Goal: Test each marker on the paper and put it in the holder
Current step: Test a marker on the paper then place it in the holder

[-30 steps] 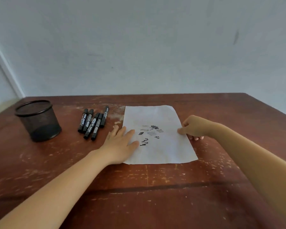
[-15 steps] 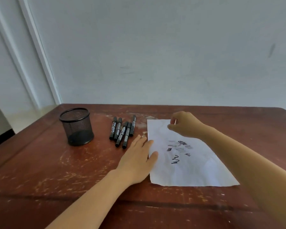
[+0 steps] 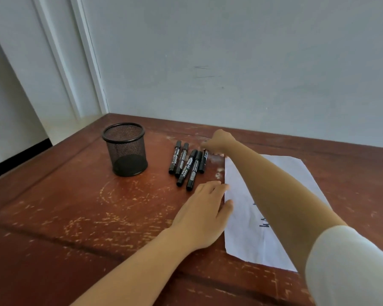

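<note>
Several black markers (image 3: 187,167) lie side by side on the wooden table, right of the empty black mesh holder (image 3: 126,149). The white paper (image 3: 239,219), with a few dark scribbles on it, lies to the right of the markers and is partly covered by my right forearm. My right hand (image 3: 219,142) stretches over the paper, and its curled fingertips touch the far end of the rightmost marker (image 3: 203,162), which still lies flat. My left hand (image 3: 205,210) rests palm down with its fingers spread, fingertips on the paper's left edge.
The worn brown table (image 3: 75,206) stands against a pale wall, with a white door frame (image 3: 75,62) at the back left. The table's left edge runs close behind the holder.
My right hand has left the paper's top edge and reached left to the far end of the rightmost marker. The view has swung left. My left hand stays at the paper's edge.
</note>
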